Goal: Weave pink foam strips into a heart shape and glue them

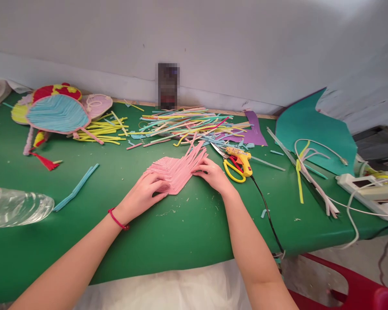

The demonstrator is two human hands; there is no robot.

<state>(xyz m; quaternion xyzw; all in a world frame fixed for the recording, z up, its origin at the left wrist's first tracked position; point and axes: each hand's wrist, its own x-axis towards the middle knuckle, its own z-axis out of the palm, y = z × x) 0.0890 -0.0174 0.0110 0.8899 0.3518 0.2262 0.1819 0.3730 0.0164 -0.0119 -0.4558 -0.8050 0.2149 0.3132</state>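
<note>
1 green tabletop (168, 245) abuts a pale wall (220, 47); left hand (146, 189) and right hand (213, 174) touch a pink pipe-cleaner panel (174, 172), grip unclear.

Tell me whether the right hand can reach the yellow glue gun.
Probably yes: the yellow glue gun lies near the right hand, its handle uncovered, though the scissors lie partly between.

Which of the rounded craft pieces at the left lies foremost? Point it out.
The blue piece, with slanting ribs: the red piece, pink piece and yellow piece sit partly behind it.
</note>
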